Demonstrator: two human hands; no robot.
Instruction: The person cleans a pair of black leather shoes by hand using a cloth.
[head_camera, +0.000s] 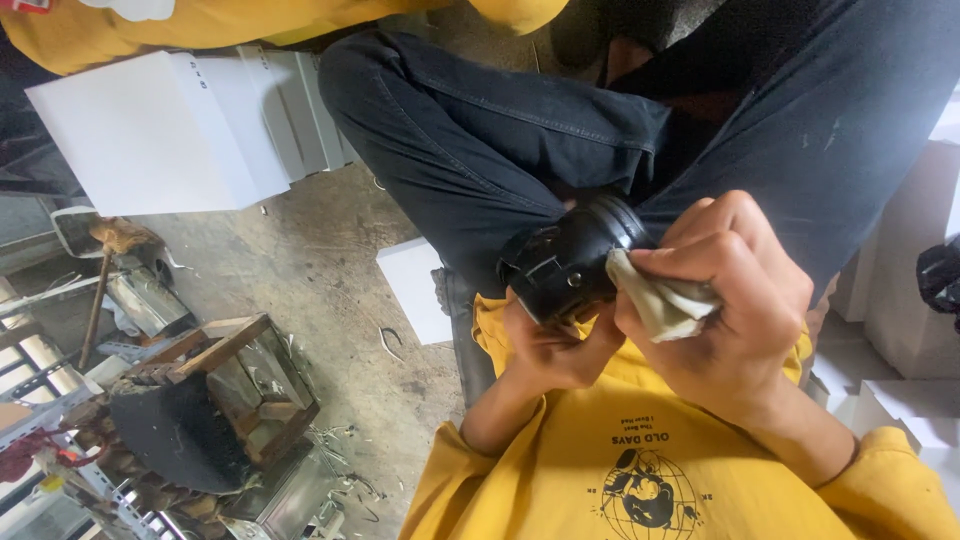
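My left hand (555, 352) cups a black, ribbed, round part (570, 262) from below and holds it over my lap. My right hand (735, 295) is closed around a small off-white cloth (660, 300), which is pressed against the right side of the black part. Both hands sit close together above my yellow shirt (620, 470) and dark trouser legs (480, 140). The far side of the black part is hidden against my knee.
White boxes (160, 130) stand at the upper left, and another person's yellow sleeve (200, 25) is above them. A small white box (415, 285) lies on the concrete floor. A wooden stool with a black pad (200, 410) and metal scraps are at the lower left. More white boxes (910, 300) are at right.
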